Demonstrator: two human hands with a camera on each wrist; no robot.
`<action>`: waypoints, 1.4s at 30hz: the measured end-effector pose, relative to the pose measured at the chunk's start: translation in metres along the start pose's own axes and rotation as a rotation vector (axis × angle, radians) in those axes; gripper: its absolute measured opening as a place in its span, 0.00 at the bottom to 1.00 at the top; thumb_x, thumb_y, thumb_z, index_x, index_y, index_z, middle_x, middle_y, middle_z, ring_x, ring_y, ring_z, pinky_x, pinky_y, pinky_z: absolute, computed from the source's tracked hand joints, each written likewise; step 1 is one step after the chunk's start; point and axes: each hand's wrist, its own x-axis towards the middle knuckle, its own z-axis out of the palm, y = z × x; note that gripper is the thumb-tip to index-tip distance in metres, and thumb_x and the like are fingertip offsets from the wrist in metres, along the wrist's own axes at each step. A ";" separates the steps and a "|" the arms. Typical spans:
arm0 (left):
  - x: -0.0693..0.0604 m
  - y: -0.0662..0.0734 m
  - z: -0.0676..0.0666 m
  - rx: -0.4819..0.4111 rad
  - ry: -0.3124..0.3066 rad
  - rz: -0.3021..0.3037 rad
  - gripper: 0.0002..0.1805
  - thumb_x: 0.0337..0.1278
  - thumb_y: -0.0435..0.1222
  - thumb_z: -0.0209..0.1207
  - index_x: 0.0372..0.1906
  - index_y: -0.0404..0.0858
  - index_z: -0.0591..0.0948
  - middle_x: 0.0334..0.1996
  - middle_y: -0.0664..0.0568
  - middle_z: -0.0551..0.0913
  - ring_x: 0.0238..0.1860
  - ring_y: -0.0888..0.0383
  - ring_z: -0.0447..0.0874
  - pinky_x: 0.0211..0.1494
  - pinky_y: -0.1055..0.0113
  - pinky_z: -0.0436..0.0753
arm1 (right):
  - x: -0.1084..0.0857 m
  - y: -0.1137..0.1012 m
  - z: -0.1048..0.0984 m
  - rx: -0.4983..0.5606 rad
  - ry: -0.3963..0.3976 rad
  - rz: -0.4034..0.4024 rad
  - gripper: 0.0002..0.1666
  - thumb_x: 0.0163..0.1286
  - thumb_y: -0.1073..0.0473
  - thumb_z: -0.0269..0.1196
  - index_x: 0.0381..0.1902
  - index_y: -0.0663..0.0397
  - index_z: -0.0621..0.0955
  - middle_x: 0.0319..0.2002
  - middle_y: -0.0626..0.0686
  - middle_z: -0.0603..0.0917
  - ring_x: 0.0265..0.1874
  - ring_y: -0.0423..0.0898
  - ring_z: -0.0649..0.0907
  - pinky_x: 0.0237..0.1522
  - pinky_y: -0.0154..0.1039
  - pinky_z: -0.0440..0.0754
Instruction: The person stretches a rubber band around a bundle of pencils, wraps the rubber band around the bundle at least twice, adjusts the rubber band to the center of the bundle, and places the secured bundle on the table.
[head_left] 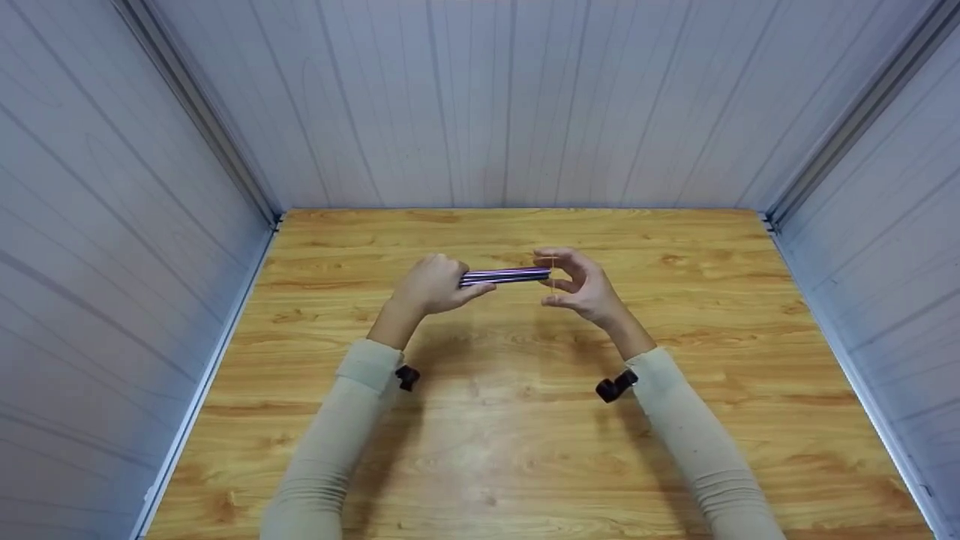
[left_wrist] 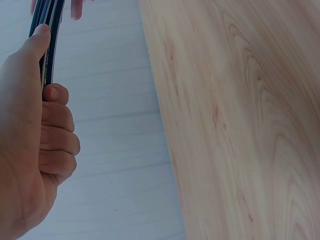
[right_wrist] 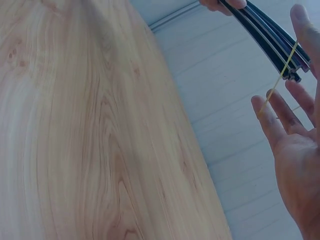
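My left hand grips one end of a bundle of slim, shiny dark sticks, with the thumb laid along them. The bundle is level and points right. At its free end is my right hand, thumb and fingers spread apart. A thin yellow rubber band is stretched between the thumb and fingertips of that hand. It crosses close to the ends of the sticks; whether it goes around them I cannot tell. In the left wrist view, the curled fingers wrap the near part of the bundle.
Both hands are above a wood-grain table. Pale panel walls rise at the back and on both sides. A small black device sits at the right wrist, another black device at the left.
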 end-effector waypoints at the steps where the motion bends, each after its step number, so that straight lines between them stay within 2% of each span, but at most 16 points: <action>1: 0.000 0.000 0.000 0.001 -0.001 0.001 0.34 0.82 0.66 0.57 0.23 0.46 0.71 0.16 0.60 0.61 0.19 0.62 0.59 0.28 0.66 0.63 | 0.000 0.000 0.001 0.019 -0.001 -0.005 0.46 0.64 0.77 0.79 0.77 0.74 0.72 0.77 0.58 0.81 0.74 0.46 0.83 0.71 0.42 0.87; 4: 0.001 0.002 0.001 0.002 -0.003 0.006 0.34 0.82 0.66 0.57 0.24 0.46 0.71 0.16 0.60 0.61 0.18 0.62 0.59 0.27 0.66 0.62 | 0.001 0.002 0.003 0.077 -0.008 -0.024 0.46 0.65 0.73 0.80 0.76 0.75 0.72 0.78 0.62 0.80 0.74 0.50 0.83 0.71 0.42 0.87; 9: 0.002 0.003 0.002 0.007 0.004 0.018 0.35 0.82 0.65 0.57 0.22 0.47 0.68 0.16 0.60 0.60 0.19 0.62 0.57 0.27 0.66 0.62 | 0.004 0.002 0.008 0.119 -0.029 -0.042 0.45 0.66 0.67 0.82 0.75 0.72 0.75 0.75 0.52 0.84 0.73 0.49 0.84 0.70 0.42 0.89; 14: 0.003 0.005 0.003 0.009 -0.007 0.023 0.35 0.82 0.66 0.57 0.23 0.46 0.70 0.17 0.60 0.61 0.20 0.62 0.60 0.29 0.65 0.63 | 0.009 0.000 0.014 0.059 -0.046 -0.062 0.42 0.67 0.70 0.80 0.74 0.74 0.75 0.72 0.44 0.86 0.72 0.45 0.86 0.63 0.40 0.91; 17: 0.004 0.005 0.005 0.018 -0.012 0.030 0.34 0.82 0.66 0.57 0.24 0.45 0.72 0.17 0.59 0.64 0.20 0.61 0.62 0.30 0.64 0.64 | 0.011 -0.001 0.017 0.008 -0.041 -0.074 0.40 0.67 0.72 0.79 0.74 0.75 0.76 0.72 0.41 0.87 0.72 0.46 0.86 0.65 0.37 0.89; 20: 0.004 0.006 0.008 0.026 -0.016 0.031 0.34 0.82 0.66 0.57 0.26 0.43 0.76 0.18 0.58 0.67 0.21 0.60 0.65 0.31 0.64 0.67 | 0.012 -0.001 0.019 -0.001 -0.045 -0.082 0.38 0.68 0.72 0.79 0.72 0.75 0.77 0.71 0.40 0.87 0.73 0.45 0.85 0.67 0.36 0.88; 25: 0.003 0.006 0.013 0.055 -0.028 0.024 0.36 0.82 0.66 0.57 0.28 0.40 0.81 0.19 0.56 0.71 0.22 0.59 0.68 0.31 0.63 0.69 | 0.014 0.001 0.020 -0.012 -0.052 -0.111 0.34 0.67 0.73 0.79 0.69 0.71 0.83 0.70 0.39 0.87 0.72 0.42 0.86 0.69 0.36 0.87; 29: 0.002 0.006 0.015 0.065 -0.030 0.036 0.36 0.82 0.66 0.57 0.30 0.38 0.84 0.20 0.55 0.73 0.22 0.59 0.69 0.30 0.63 0.70 | 0.015 0.002 0.020 -0.030 -0.050 -0.122 0.33 0.66 0.73 0.80 0.69 0.68 0.85 0.69 0.40 0.88 0.70 0.40 0.87 0.70 0.41 0.88; 33: 0.002 0.006 0.017 0.034 -0.041 0.042 0.35 0.82 0.65 0.57 0.29 0.38 0.84 0.20 0.56 0.73 0.22 0.59 0.69 0.30 0.65 0.69 | 0.017 -0.001 0.022 -0.005 -0.051 -0.116 0.31 0.65 0.73 0.80 0.66 0.72 0.86 0.68 0.44 0.90 0.70 0.42 0.88 0.65 0.43 0.91; 36: 0.002 0.005 0.019 0.010 -0.059 0.034 0.35 0.83 0.65 0.57 0.29 0.38 0.83 0.20 0.56 0.73 0.22 0.60 0.68 0.29 0.66 0.67 | 0.019 -0.005 0.023 0.005 -0.046 -0.109 0.29 0.66 0.73 0.79 0.64 0.77 0.85 0.66 0.46 0.92 0.68 0.43 0.90 0.61 0.40 0.92; 42: -0.001 0.004 0.024 0.002 -0.108 0.018 0.35 0.83 0.65 0.56 0.27 0.41 0.79 0.19 0.57 0.69 0.22 0.60 0.66 0.29 0.66 0.66 | 0.026 -0.014 0.023 -0.030 -0.001 -0.128 0.23 0.69 0.73 0.76 0.58 0.85 0.84 0.58 0.47 0.95 0.57 0.39 0.95 0.57 0.38 0.93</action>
